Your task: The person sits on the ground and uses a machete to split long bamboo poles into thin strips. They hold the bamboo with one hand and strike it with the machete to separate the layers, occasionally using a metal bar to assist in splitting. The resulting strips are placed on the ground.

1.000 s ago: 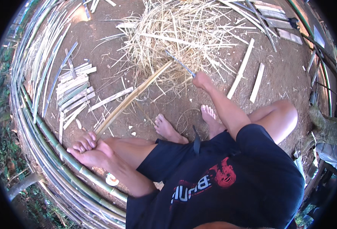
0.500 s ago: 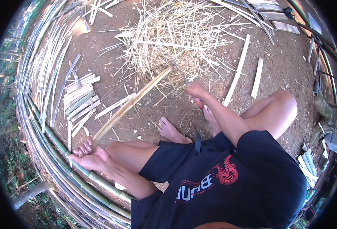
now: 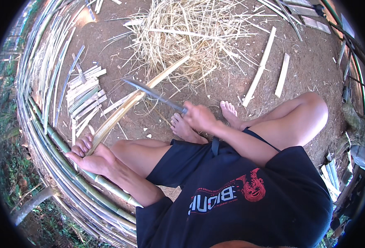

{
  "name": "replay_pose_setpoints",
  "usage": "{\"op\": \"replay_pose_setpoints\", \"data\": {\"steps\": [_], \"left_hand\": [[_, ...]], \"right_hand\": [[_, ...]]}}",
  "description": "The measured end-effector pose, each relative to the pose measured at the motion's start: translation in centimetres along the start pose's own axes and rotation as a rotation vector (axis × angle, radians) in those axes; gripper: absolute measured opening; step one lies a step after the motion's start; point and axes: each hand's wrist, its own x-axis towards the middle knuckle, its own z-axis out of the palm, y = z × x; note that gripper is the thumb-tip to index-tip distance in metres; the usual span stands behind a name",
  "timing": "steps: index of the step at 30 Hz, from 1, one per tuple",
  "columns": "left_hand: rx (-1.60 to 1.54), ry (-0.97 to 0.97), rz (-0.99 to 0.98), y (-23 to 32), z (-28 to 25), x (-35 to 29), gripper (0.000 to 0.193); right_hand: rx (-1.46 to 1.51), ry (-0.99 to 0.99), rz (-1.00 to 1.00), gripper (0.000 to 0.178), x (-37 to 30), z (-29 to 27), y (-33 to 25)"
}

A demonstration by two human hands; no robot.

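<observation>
A long, pale bamboo strip [image 3: 113,119] slants up and away from my left hand [image 3: 92,156], whose fingers are curled around its near end. Its far end lies over the heap of shavings [image 3: 178,37]. My right hand [image 3: 199,117] grips a knife [image 3: 159,97] by its handle, which is mostly hidden in my fist. The long grey blade points left and crosses the strip around its middle. I cannot tell how deep the edge sits against it.
Short split pieces [image 3: 85,97] are stacked at the left. Long bamboo poles [image 3: 77,177] curve along the left side. Two flat slats [image 3: 262,68] lie on the dirt at the right. My bare feet [image 3: 185,129] are just beyond the knife.
My right hand has drawn nearer to my body, and the blade has swung from the strip's far end to its middle. The left hand has shifted slightly up and left, still holding the strip.
</observation>
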Motion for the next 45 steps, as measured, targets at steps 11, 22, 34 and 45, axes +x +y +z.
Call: {"op": "replay_pose_setpoints", "data": {"steps": [11,22,34,45], "left_hand": [[0.108,0.067,0.042,-0.8,0.0,0.4,0.048],[0.072,0.028,0.06,-1.6,-1.8,1.8,0.048],[-0.342,0.007,-0.101,-1.6,-3.9,2.5,0.037],[-0.458,-0.247,-0.159,-1.4,-4.6,1.8,0.014]], "right_hand": [[-0.254,-0.043,0.08,0.013,4.0,-3.3,4.6],[-0.336,0.048,0.336,0.026,8.9,-6.5,12.4],[-0.099,0.039,0.47,0.033,8.8,-6.4,11.6],[-0.179,-0.069,-0.055,0.019,-0.7,0.4,-1.7]]}}
